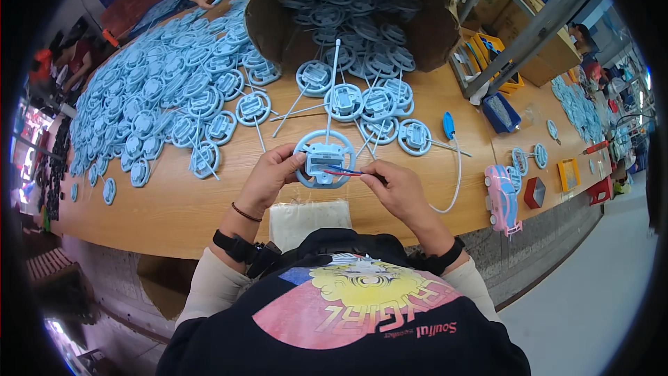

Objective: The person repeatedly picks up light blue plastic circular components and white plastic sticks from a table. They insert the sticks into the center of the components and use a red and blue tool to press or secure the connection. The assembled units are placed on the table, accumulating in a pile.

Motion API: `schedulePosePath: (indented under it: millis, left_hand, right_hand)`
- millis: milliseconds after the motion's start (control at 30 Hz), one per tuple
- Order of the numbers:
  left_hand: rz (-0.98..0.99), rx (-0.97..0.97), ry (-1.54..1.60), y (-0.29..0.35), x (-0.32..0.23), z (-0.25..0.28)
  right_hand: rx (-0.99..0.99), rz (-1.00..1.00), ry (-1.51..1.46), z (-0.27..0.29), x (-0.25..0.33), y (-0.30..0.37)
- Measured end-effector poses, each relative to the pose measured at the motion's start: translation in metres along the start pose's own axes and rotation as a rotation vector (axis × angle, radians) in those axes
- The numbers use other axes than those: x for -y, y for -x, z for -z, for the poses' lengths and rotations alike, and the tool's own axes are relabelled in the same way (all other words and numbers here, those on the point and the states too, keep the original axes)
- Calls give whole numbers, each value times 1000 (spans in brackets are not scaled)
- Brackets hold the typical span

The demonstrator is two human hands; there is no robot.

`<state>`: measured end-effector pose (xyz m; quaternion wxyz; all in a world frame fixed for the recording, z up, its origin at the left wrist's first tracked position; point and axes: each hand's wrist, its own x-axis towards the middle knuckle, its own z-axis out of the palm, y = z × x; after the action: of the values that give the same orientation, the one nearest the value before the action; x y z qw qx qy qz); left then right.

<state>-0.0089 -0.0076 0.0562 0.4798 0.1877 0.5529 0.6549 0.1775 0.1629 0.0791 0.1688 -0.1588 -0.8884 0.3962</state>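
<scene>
Your left hand [268, 179] clamps one wheel [324, 159], right hand [398, 188] pinches wires [346, 171]; pile [160, 104] and bin [355, 14] await.

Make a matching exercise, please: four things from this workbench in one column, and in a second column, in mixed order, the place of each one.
Things:
1. light blue steering-wheel part
2. pink toy car
3. big paper sack
4. clear plastic bag

Places:
A. lies on its side at the far end of the table, open mouth toward the person, full of blue parts
B. flat on the table edge, just in front of the person's chest
C. between the left hand and the right hand
D. at the table edge, to the person's right

Pairs: 1-C, 2-D, 3-A, 4-B
</scene>
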Motion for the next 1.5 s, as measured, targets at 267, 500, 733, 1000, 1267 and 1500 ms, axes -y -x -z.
schedulePosePath:
  millis: [267, 500, 733, 1000, 1267, 1500]
  left_hand:
    - [13, 36, 25, 3, -2, -7]
    - [-25, 63, 75, 5, 0, 4]
    - [28, 202, 372, 0, 17, -9]
    - [106, 200, 245, -17, 25, 27]
    - [-385, -340, 595, -67, -34, 147]
    - [-330, -219, -748, -226, -27, 132]
  right_hand:
    - [30, 19, -25, 2, -3, -2]
    - [37, 22, -78, -3, -2, -5]
    - [85, 29, -96, -8, -2, -6]
    - [56, -58, -72, -34, -10, -6]
    - [34, -356, -110, -36, -25, 5]
    - [-69, -512, -121, -49, -17, 30]
